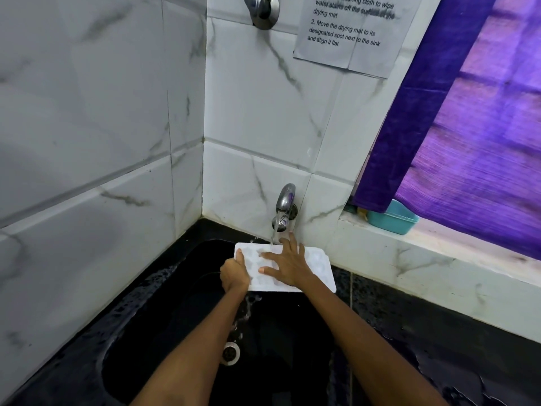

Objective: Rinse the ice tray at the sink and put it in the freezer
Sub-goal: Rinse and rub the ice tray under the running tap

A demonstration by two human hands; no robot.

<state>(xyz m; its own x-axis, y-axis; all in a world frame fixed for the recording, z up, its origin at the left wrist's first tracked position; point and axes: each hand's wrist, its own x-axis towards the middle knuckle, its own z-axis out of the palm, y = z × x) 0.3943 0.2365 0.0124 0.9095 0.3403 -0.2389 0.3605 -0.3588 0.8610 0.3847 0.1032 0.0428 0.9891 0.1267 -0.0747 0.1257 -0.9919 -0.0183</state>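
A white ice tray (pixel 319 266) is held over the black sink (pixel 164 326), right under the running tap (pixel 284 208). A thin stream of water falls onto the tray's far edge and drips off its near edge into the basin. My left hand (pixel 234 273) grips the tray's left end. My right hand (pixel 288 263) lies flat on top of the tray with its fingers spread across the compartments.
White marble tiles line the corner behind the sink. A second tap fitting (pixel 262 10) and a printed paper note (pixel 348 33) are on the wall above. A teal tub (pixel 392 218) sits on the sill under a purple curtain (pixel 468 127). The drain (pixel 230 351) is in the basin. The black counter is wet.
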